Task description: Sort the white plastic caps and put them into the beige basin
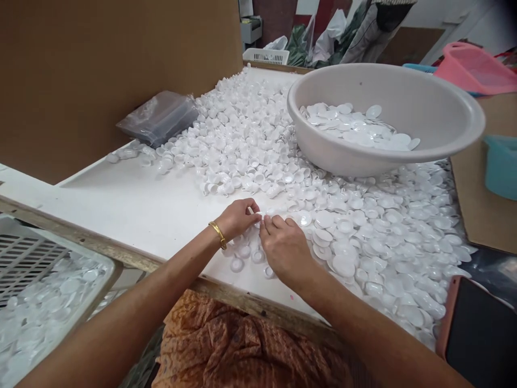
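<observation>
Pinching a small white piece (260, 214) in the closed fingers of the left hand (239, 218) and right hand (285, 245), over the tabletop (133, 207) near its front edge. Facing many loose white pieces (246, 137) and, farther right, a pale basin (343, 160).

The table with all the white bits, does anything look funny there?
Maybe the dark-screened device at the lower right: it lies right beside the loose white pieces but looks nothing like them.

White pieces (250, 126), gold bracelet (218, 236), pale-grey basin (335, 155), pink container (476, 70), patterned orange-brown cloth (242, 345).
</observation>
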A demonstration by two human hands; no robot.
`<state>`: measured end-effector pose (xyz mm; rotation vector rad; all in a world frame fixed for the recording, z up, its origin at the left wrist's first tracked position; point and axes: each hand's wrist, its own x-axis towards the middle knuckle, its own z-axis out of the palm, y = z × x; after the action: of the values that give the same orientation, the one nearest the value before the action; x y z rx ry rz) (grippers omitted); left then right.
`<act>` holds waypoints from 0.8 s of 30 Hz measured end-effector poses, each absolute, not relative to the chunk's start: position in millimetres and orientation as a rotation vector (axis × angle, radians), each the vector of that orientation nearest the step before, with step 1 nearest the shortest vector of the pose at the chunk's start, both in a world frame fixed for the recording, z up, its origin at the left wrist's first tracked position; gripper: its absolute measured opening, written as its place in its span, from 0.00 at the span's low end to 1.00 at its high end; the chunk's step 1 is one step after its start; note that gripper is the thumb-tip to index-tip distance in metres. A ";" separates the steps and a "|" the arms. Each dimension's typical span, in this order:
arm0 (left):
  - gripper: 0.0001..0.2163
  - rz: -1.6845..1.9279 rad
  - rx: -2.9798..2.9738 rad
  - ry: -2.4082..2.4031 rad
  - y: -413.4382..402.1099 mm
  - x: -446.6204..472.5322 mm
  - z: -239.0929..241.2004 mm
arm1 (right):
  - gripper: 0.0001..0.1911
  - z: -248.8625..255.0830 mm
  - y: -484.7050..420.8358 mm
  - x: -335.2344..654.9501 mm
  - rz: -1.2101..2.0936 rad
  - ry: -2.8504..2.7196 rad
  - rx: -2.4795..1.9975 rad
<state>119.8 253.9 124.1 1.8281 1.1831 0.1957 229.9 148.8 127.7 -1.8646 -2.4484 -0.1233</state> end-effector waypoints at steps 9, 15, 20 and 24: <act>0.08 -0.085 1.780 1.081 274.6 123.2 132.1 | 0.10 134.2 160.5 226.2 -0.049 -2.542 -1.803; 0.10 0.108 1.916 1.187 261.5 117.8 130.9 | 0.15 121.7 148.1 231.0 -0.075 -2.318 -1.839; 0.15 0.180 1.962 1.487 264.2 62.5 135.6 | 0.17 131.5 134.6 275.8 -0.054 -1.998 -2.000; 0.16 0.294 2.250 1.722 245.0 45.1 152.6 | 0.13 134.2 133.0 313.1 -0.179 -2.162 -2.125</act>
<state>45.1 245.0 152.6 2.2502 1.7217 0.2943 313.1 133.0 134.2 -2.1255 -2.1620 -0.1787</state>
